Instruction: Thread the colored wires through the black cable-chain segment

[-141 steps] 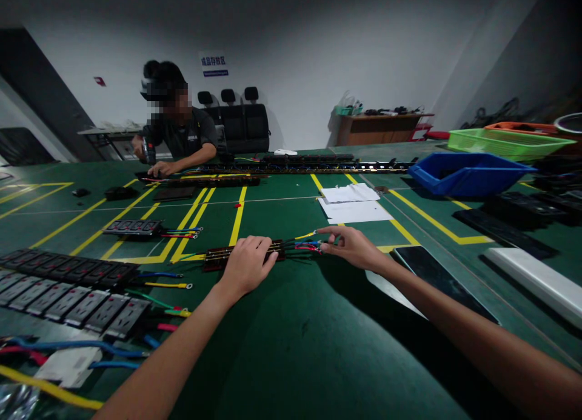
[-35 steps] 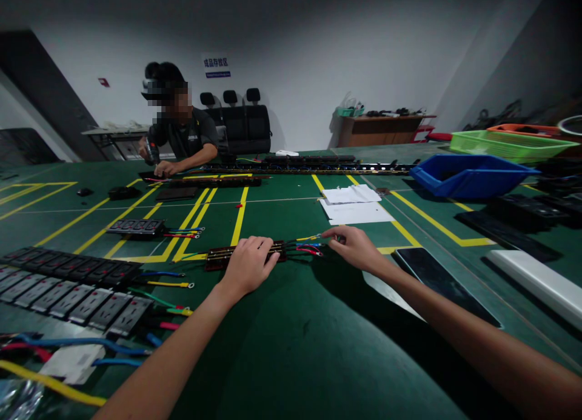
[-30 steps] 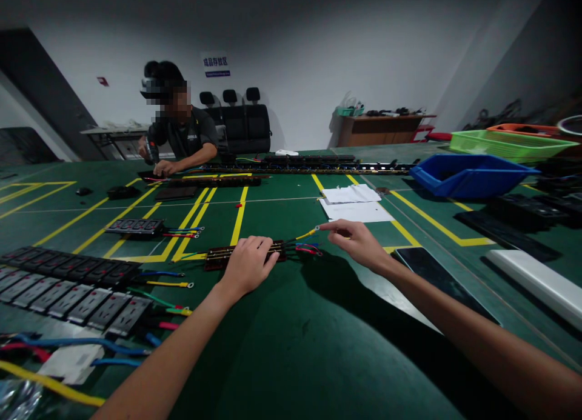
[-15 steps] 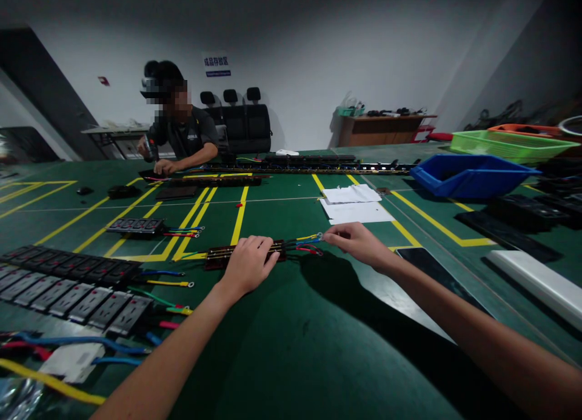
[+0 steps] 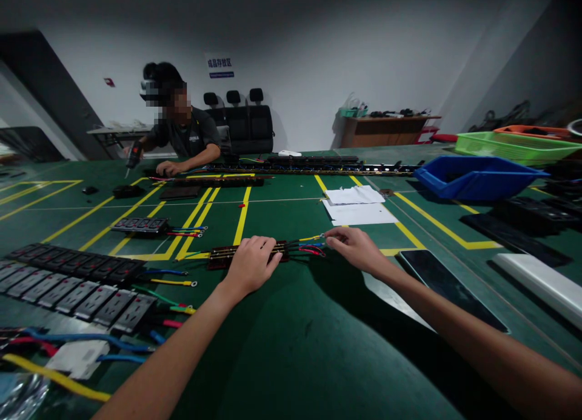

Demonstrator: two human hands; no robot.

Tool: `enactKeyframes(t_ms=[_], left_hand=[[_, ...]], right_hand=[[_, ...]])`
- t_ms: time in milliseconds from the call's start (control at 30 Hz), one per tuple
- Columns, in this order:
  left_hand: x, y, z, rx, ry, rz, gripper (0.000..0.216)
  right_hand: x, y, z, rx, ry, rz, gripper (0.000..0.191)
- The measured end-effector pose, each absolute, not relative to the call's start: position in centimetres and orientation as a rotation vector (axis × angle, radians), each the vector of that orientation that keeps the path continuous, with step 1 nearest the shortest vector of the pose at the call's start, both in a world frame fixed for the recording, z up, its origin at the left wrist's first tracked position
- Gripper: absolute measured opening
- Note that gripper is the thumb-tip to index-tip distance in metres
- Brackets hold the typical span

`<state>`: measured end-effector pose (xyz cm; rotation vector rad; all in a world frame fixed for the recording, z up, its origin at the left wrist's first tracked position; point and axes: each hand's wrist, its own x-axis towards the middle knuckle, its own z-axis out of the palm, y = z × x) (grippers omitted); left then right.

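A narrow dark socket strip (image 5: 219, 257) with brass-coloured bars lies across the green tabletop in front of me. My left hand (image 5: 253, 263) is laid over its middle, with fingers curled over the far edge and the thumb along the near side, holding it down. From the strip's right end run yellow, blue and red wires (image 5: 311, 248) with ring terminals. At the tip of the yellow wire (image 5: 310, 238), my right hand (image 5: 350, 244) is pinched closed on its ring terminal. Short green-yellow wires (image 5: 196, 256) stick out at the left end.
Several socket strips (image 5: 91, 297) with wires lie at left, and a shorter one (image 5: 140, 225) beyond. White papers (image 5: 359, 211), a phone (image 5: 450, 286), a white bar (image 5: 541, 283) and a blue bin (image 5: 482, 177) are at right. Across the table, a person (image 5: 182, 135) holds a power screwdriver (image 5: 133, 154).
The view has shifted slightly. My hands keep their places on the strip and wire end. Across the table, the person's power screwdriver has moved left, away from the other hand.
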<state>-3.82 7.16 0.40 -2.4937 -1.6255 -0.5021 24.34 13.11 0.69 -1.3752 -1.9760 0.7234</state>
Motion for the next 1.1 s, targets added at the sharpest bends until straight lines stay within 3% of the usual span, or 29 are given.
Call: enactKeyframes(t_ms=[200, 467, 1100], left_hand=[[-3.8, 7.2, 0.3, -2.478, -1.601, -0.491, 0.030], [-3.8, 7.1, 0.3, -2.486, -1.613, -0.514, 0.031], [-3.8, 7.2, 0.2, -2.480, -1.599, -0.513, 0.031]], right_hand=[[23.9, 12.3, 2.0, -1.169, -1.929, 0.876, 0.046], [24.7, 13.3, 0.8, -1.345, -2.027, 0.642, 0.036], [24.8, 13.2, 0.7, -1.452, -2.065, 0.625, 0.030]])
